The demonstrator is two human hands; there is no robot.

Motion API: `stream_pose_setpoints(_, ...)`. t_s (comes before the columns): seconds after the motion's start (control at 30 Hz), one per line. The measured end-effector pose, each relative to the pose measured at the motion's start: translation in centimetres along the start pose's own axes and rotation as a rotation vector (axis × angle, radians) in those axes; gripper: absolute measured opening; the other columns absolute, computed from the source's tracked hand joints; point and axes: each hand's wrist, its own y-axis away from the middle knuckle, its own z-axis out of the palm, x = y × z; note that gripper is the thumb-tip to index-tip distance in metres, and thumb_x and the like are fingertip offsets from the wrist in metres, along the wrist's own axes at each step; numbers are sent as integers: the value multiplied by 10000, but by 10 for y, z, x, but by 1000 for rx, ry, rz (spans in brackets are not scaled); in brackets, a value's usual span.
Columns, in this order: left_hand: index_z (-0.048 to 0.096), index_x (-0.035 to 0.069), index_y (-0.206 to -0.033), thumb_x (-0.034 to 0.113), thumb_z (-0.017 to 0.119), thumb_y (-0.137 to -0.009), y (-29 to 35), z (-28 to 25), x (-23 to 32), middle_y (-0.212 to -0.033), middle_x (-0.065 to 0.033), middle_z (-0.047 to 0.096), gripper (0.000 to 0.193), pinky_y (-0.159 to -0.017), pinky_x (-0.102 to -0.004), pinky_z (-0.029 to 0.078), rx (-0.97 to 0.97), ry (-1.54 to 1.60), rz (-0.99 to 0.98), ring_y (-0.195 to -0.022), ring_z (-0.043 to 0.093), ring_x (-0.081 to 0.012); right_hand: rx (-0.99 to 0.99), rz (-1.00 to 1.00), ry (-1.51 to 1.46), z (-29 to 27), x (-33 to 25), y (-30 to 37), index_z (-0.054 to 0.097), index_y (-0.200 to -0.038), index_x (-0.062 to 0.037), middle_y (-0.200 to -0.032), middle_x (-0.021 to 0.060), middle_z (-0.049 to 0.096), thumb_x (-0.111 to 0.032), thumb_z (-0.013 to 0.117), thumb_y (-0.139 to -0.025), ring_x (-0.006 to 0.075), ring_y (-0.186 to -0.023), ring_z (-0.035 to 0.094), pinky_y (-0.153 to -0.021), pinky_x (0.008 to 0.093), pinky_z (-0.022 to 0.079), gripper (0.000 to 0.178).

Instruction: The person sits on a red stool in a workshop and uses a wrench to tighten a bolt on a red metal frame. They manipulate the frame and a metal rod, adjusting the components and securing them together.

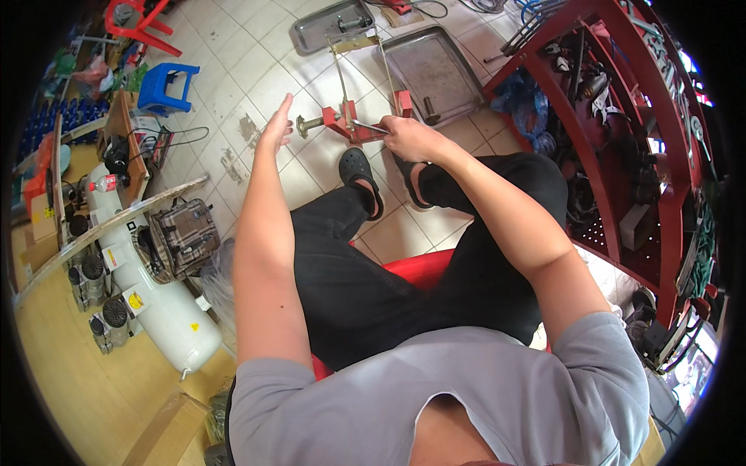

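A red metal frame [365, 135] with upright brackets and two long rods [343, 76] stands on the floor in front of my feet. From its left bracket sticks out a dull metal shaft [313, 123] with a round flanged end. My left hand [277, 130] is held just left of that flange, fingers stretched out and holding nothing. At the frame's near side, my right hand [409, 139] is closed around a slender silver metal tool [368, 126], which points left across the frame. The tool's exact kind is hidden by the hand.
Beyond the frame lie a large metal tray [458, 66] and a smaller one [307, 35] holding a dark part. A red tool rack [536, 78] stands at right. At left are a blue stool [165, 90], a red stool [140, 23] and a white tank [172, 318].
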Motion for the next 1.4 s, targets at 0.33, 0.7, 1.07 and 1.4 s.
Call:
stream_pose_setpoints(0.33,305,27,-1345,843,267,-675,6,-11,12,-912,-161,569,1056,-607,-306,425,10,-16,-76,-659,531,-188,39,-20,61,3,12,-3,520,-953,42,-909,274,594,-134,414,-787,383,-925,568,-813,444,428,264)
stream_pose_setpoints(0.7,301,-17,-1334,818,260,-704,13,-27,18,-805,-139,579,1047,-369,-211,249,-31,62,-185,-411,328,-92,63,-38,63,3,10,-3,529,-942,40,-916,276,594,-138,420,-792,383,-930,570,-819,444,429,257)
stream_pose_setpoints(1.07,283,32,-1356,831,287,-687,26,0,28,-891,-143,607,1041,-572,-328,427,-153,36,-297,-649,566,-130,21,8,59,1,11,-2,531,-969,30,-941,270,592,-141,413,-789,384,-942,564,-832,447,420,275)
stream_pose_setpoints(1.4,199,21,-1381,830,279,-685,25,19,25,-729,-74,531,1070,-484,-267,418,-102,105,-95,-569,501,-112,37,-8,62,1,11,1,531,-958,27,-915,276,591,-136,416,-784,384,-929,565,-818,450,422,264)
